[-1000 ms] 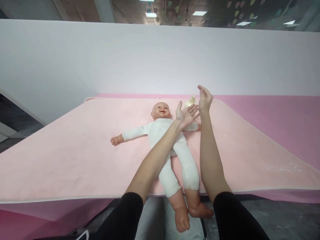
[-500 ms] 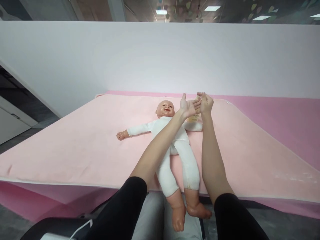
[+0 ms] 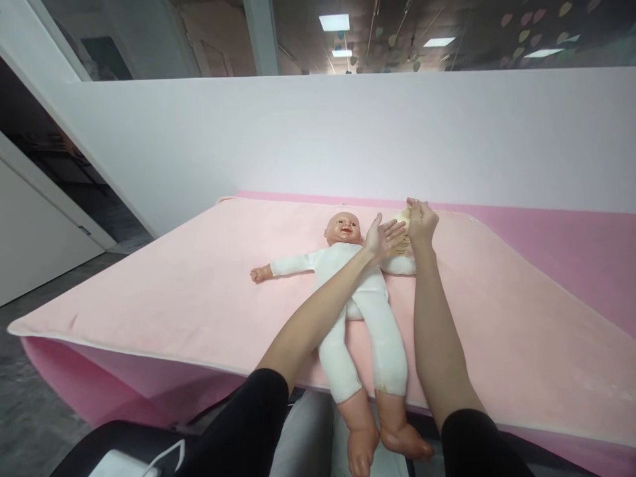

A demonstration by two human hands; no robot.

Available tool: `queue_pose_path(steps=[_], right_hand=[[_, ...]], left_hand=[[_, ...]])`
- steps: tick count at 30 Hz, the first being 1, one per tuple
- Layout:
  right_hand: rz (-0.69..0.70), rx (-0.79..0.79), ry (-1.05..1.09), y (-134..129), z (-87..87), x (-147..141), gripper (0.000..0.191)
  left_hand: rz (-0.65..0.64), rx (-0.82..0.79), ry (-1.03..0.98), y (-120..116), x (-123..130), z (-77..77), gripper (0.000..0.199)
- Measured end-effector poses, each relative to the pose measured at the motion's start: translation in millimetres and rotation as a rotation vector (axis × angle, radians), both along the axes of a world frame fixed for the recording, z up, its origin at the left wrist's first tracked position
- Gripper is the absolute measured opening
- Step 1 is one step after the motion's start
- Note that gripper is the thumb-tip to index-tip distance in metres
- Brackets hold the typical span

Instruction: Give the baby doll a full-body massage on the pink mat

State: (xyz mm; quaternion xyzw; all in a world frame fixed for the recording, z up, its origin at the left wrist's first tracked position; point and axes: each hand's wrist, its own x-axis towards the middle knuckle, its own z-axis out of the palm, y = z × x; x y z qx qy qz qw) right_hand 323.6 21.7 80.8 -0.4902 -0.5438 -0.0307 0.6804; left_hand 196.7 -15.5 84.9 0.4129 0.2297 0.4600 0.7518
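A baby doll (image 3: pixel 338 265) with a white cloth body lies face up on the pink padded cover, its feet hanging past the near edge. My left hand (image 3: pixel 381 240) is held over the doll's chest and shoulder, palm turned up and fingers stretched to the right. Just right of it, my right hand (image 3: pixel 422 222) is raised with its fingers curled together; whatever they hold, if anything, is hidden. A yellowish, translucent object with markings (image 3: pixel 404 246), perhaps a bottle, shows between and behind my hands near the doll's outstretched arm. Most of it is covered.
The pink padded cover (image 3: pixel 199 285) spreads across the table. Behind it rises a white partition (image 3: pixel 318 139) with glass above. At the lower left, a white device with a cable (image 3: pixel 124 464) rests on a dark surface. A white door (image 3: pixel 44 225) stands far left.
The camera view has tilted up and turned slightly left, shifting the whole scene. My left hand has drawn back a little, opening a small gap between its fingertips and my right hand.
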Motion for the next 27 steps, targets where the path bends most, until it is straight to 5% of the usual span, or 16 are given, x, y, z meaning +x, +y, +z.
queue_pose_path(steps=[3, 8, 12, 17, 23, 27], right_hand=[[-0.020, 0.005, -0.070, -2.9, 4.6, -3.7, 0.046], [-0.057, 0.054, -0.082, -6.5, 13.1, -14.4, 0.045], [-0.096, 0.095, -0.083, -9.8, 20.5, -20.8, 0.044], [-0.073, 0.138, -0.037, -20.3, 35.4, -29.9, 0.044], [0.011, 0.138, -0.007, -43.0, 56.7, -51.7, 0.046], [0.108, 0.024, -0.026, -58.1, 46.7, -76.1, 0.047]], left_hand=[[0.152, 0.406, 0.353, -24.1, -41.4, -19.2, 0.042], [0.094, 0.921, 1.074, -77.7, -121.1, -37.3, 0.042], [-0.130, 0.992, 1.270, -98.1, -145.6, -33.4, 0.063], [-0.315, 1.058, 1.329, -84.6, -144.3, -27.5, 0.075], [-0.345, 1.048, 1.310, -61.7, -145.2, -33.6, 0.068], [-0.292, 1.057, 1.253, -53.3, -141.7, -36.1, 0.071]])
